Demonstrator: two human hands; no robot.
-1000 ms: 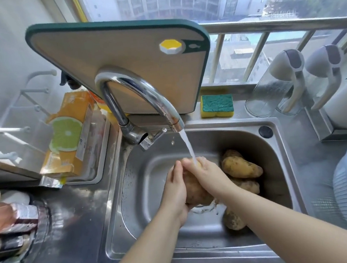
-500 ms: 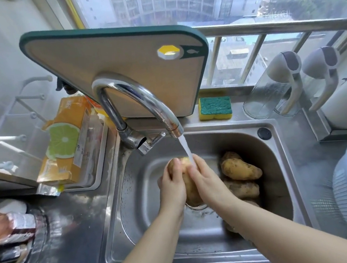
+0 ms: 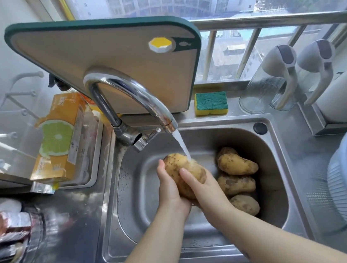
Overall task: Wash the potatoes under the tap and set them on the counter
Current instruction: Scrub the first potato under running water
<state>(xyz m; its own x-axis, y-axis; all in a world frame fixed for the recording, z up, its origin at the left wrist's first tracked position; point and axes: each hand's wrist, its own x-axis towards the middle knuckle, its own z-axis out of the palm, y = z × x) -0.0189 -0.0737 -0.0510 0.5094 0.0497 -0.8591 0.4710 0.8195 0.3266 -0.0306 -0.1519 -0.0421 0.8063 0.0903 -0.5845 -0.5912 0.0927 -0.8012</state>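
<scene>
Held potato: the held potato [image 3: 177, 166] is over the middle of the sink [image 3: 132, 192], above the basin floor and just left of the loose potatoes.
Long axis: it runs from far-left to near-right. The rounded far end points up toward the base of the tap [image 3: 133, 92], and the near end is buried between the palms.
Water: the stream [image 3: 181, 144] falls from the spout and strikes the far-right shoulder of the held potato.
Left hand: the left hand [image 3: 171, 193] cups the potato's left side, with the fingers curled round behind it.
Right hand: the right hand [image 3: 206, 191] wraps the right side, thumb laid across the top face and fingers curled beneath.
Loose potatoes: four loose potatoes [image 3: 237, 164] are heaped against the right wall of the sink, touching one another.
Counter: the steel counter [image 3: 71, 229] surrounds the sink, and no potato lies on it.
Change from 1.0 s ago: the potato then sat lower and was mostly covered by both hands. Its far end now stands clear of the fingertips.
Change from 0.5 s ago: more skin is exposed, and the axis is tilted further to the left.
</scene>
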